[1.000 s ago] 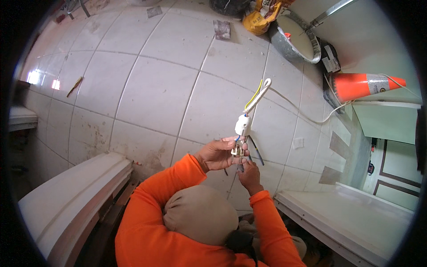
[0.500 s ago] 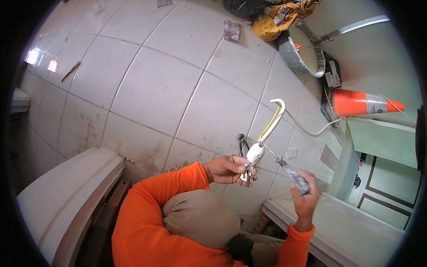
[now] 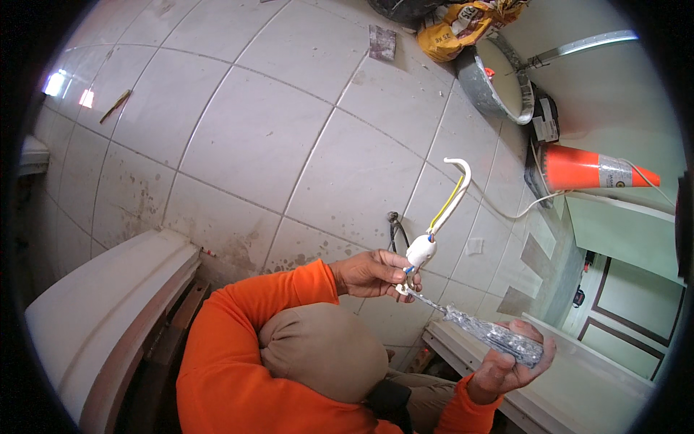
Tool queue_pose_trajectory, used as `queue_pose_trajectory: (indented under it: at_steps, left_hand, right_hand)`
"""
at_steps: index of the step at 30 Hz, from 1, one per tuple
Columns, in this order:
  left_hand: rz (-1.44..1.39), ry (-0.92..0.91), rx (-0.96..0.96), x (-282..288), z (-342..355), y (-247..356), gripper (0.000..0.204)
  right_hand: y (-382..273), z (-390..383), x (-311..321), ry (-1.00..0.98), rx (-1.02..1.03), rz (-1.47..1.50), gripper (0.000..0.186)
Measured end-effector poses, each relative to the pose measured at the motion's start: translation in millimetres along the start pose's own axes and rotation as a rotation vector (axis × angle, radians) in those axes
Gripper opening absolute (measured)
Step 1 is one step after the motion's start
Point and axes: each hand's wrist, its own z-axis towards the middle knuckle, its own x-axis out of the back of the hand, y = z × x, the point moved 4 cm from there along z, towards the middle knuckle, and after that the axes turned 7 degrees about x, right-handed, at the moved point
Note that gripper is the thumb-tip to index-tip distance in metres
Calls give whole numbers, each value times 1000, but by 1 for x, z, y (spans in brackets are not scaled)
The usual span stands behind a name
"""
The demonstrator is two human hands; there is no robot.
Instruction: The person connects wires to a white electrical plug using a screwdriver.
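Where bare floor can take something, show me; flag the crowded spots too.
Free: floor tiles from the brown scrap across to the flat grey square; also tiles from that square toward the white fitting in the left hand. Crowded: upper right, where yellow bag, grey tub and orange cone sit close.

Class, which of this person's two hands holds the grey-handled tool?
The right hand: it grips the grey-handled tool, whereas the left hand holds the white electrical fitting.

Tiled floor [image 3: 246,137]: brown stick [image 3: 116,106], grey scrap [image 3: 382,43], tub [image 3: 478,90], orange cone [image 3: 573,168].
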Motion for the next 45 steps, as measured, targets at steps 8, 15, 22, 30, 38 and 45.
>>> queue_pose_trajectory:
  at_steps: [8, 15, 22, 30, 38, 45]
  left_hand:
    - [-31, 19, 13, -1, 2, -4, 28]
    - [60, 116, 2, 2, 4, -6, 31]
    - [40, 134, -19, -5, 2, 0, 27]
    - [44, 119, -31, -4, 2, -1, 28]
    - [74, 124, -26, -6, 0, -2, 26]
    - [97, 136, -23, -6, 0, -1, 26]
  right_hand:
    - [1, -1, -2, -71, 59, -45, 77]
    - [-13, 4, -2, -222, 123, -80, 67]
    - [-21, 12, -3, -219, 163, -44, 65]
    - [-25, 12, -10, -253, 65, 48, 64]
    - [-20, 21, 11, -335, 82, -177, 64]
    - [-22, 15, -2, -204, 84, 56, 67]
